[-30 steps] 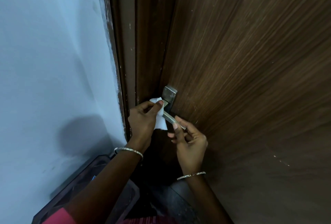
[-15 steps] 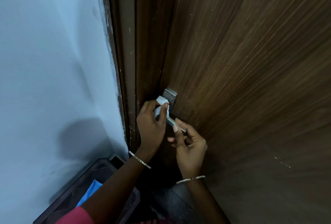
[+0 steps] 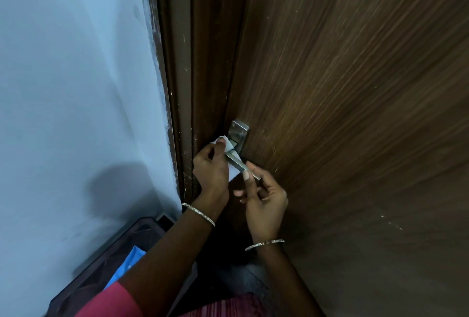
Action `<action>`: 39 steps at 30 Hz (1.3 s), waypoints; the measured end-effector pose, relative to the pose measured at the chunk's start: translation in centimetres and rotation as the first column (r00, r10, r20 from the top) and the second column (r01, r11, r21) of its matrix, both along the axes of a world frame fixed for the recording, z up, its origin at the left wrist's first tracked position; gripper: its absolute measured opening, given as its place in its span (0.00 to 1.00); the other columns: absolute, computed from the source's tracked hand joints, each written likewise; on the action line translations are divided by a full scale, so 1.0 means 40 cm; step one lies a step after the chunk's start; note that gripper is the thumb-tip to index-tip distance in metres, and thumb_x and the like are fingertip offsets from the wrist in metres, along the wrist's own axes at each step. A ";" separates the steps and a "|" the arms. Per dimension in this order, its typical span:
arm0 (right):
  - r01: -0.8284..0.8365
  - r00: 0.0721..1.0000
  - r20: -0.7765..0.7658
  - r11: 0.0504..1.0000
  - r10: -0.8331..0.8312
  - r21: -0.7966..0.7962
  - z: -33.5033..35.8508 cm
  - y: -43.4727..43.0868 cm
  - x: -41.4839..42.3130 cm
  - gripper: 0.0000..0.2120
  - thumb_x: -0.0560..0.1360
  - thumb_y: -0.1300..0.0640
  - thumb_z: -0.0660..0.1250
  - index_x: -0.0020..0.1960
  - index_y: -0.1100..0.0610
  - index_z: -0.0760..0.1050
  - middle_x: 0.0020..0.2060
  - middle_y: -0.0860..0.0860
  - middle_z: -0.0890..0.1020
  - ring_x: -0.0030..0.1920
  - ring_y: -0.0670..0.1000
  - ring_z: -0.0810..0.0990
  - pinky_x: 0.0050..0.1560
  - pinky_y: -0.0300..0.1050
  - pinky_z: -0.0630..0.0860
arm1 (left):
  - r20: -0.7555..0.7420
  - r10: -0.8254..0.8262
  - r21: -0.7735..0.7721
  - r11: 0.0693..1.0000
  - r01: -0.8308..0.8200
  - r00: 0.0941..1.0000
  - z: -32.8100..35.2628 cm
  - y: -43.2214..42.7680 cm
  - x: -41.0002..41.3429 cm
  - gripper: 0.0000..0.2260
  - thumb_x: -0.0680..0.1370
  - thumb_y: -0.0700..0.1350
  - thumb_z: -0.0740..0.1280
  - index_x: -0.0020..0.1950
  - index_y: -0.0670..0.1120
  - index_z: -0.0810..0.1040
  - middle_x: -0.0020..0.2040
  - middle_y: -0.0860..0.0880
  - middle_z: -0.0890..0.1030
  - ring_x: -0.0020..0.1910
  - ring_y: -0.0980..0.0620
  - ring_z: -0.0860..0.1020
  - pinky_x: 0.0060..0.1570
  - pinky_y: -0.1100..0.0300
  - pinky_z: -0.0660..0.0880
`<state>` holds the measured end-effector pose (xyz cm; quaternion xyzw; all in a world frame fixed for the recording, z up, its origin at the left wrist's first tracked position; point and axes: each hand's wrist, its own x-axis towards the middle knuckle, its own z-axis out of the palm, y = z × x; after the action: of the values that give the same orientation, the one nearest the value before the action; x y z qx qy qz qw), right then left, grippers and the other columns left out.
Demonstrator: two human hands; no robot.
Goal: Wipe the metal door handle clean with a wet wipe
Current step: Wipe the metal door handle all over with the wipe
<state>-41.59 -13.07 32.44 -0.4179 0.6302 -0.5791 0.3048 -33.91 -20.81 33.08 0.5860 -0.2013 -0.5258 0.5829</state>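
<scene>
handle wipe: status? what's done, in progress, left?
Done: the left hand has the wet wipe on the door handle, and the right hand steadies the lever's free end. In progress: the wipe is pressed where the lever meets the back plate. Left: likely the lever's outer end under the right fingers; cleanliness cannot be judged.

Door frame tight beside handle

dim, soft wall shadow, warped edges

no readable text, labels, brands, numbers or signs anywhere
</scene>
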 end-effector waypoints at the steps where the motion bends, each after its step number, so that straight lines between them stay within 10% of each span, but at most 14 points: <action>1: 0.000 1.000 0.002 1.000 0.000 -0.004 0.002 -0.001 -0.001 0.09 0.78 0.56 0.70 0.57 0.49 0.84 0.38 0.47 0.88 0.31 0.49 0.87 0.32 0.48 0.82 | -0.105 -0.001 0.051 0.999 0.007 0.994 0.005 -0.004 0.003 0.08 0.74 0.51 0.73 0.43 0.48 0.86 0.46 0.44 0.87 0.48 0.43 0.85 0.57 0.42 0.80; 4: -0.010 1.000 -0.011 1.000 0.010 -0.006 0.000 -0.001 -0.010 0.09 0.78 0.55 0.71 0.57 0.50 0.84 0.38 0.48 0.88 0.31 0.49 0.86 0.31 0.47 0.81 | -0.315 -0.015 0.181 0.981 0.075 0.949 0.029 0.000 0.014 0.11 0.75 0.49 0.74 0.49 0.42 0.85 0.50 0.42 0.86 0.49 0.44 0.84 0.58 0.49 0.79; 15: -0.243 0.970 -0.004 0.969 0.243 0.051 0.014 -0.001 -0.077 0.14 0.79 0.59 0.69 0.64 0.54 0.80 0.51 0.53 0.87 0.37 0.47 0.88 0.34 0.36 0.78 | -0.348 0.013 0.165 0.985 0.048 0.937 -0.002 0.057 0.049 0.15 0.66 0.45 0.81 0.50 0.42 0.87 0.51 0.42 0.87 0.54 0.40 0.84 0.61 0.42 0.78; 21: -0.291 0.957 0.017 0.955 0.291 0.059 0.016 -0.003 -0.088 0.14 0.79 0.59 0.69 0.63 0.51 0.80 0.53 0.50 0.87 0.37 0.48 0.88 0.34 0.36 0.78 | -0.098 0.102 0.058 0.994 -0.097 0.990 0.019 0.043 0.011 0.06 0.70 0.43 0.78 0.34 0.51 0.86 0.40 0.51 0.87 0.49 0.46 0.85 0.52 0.54 0.81; 29: -0.301 0.953 0.046 0.951 0.299 0.073 0.015 -0.005 -0.093 0.14 0.78 0.58 0.70 0.62 0.47 0.80 0.49 0.49 0.88 0.40 0.48 0.88 0.39 0.38 0.79 | 0.136 0.182 -0.060 0.983 -0.176 0.974 0.013 0.081 -0.009 0.05 0.73 0.49 0.77 0.45 0.49 0.88 0.38 0.55 0.86 0.42 0.57 0.84 0.47 0.60 0.81; 34: -0.270 0.962 -0.035 0.962 0.271 0.034 0.003 0.002 -0.086 0.14 0.79 0.56 0.68 0.64 0.52 0.80 0.54 0.44 0.86 0.57 0.43 0.84 0.59 0.50 0.81 | 0.288 0.222 -0.149 0.971 -0.186 0.932 0.012 0.132 -0.059 0.03 0.76 0.48 0.73 0.47 0.55 0.86 0.34 0.63 0.82 0.36 0.70 0.80 0.39 0.74 0.74; 39: -0.318 0.899 0.342 0.945 0.275 0.075 0.021 0.007 -0.077 0.16 0.82 0.50 0.61 0.64 0.55 0.81 0.60 0.52 0.84 0.64 0.49 0.81 0.70 0.57 0.73 | 0.410 0.110 -0.208 0.978 -0.024 0.906 -0.009 0.197 -0.105 0.11 0.80 0.48 0.68 0.43 0.47 0.86 0.36 0.53 0.86 0.36 0.61 0.83 0.36 0.65 0.75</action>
<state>-44.68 -12.80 33.29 -0.3866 0.5360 -0.5449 0.5161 -38.13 -12.93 32.74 0.6306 -0.3527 -0.3448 0.5993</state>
